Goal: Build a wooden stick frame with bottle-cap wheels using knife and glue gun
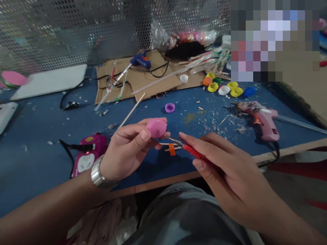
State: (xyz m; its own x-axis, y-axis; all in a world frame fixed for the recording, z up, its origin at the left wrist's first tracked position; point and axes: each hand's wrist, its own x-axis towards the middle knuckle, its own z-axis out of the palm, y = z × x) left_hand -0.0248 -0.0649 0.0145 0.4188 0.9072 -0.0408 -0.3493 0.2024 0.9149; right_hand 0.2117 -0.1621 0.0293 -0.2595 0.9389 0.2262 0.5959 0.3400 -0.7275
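A pink bottle cap (156, 127) is pinched between the thumb and fingers of my left hand (131, 144), its flat top turned toward me. My right hand (227, 166) grips red-handled pliers (195, 152), whose metal jaws point left and meet the cap's lower right edge. Whether the jaws bite into the rim is too small to tell. Just below the jaws, an orange piece (172, 149) with thin sticks through it lies on the table. Beyond my left hand lie a purple cap (170, 108) and a bamboo skewer (131, 111).
A pink glue gun (267, 119) lies at the right, a blue one (140, 60) on cardboard (153, 80) at the back. Several coloured caps (213, 87) sit behind scattered scraps. At the left stands a purple power outlet block (89, 153) with a plug in it. The table's front edge (158, 185) runs close below.
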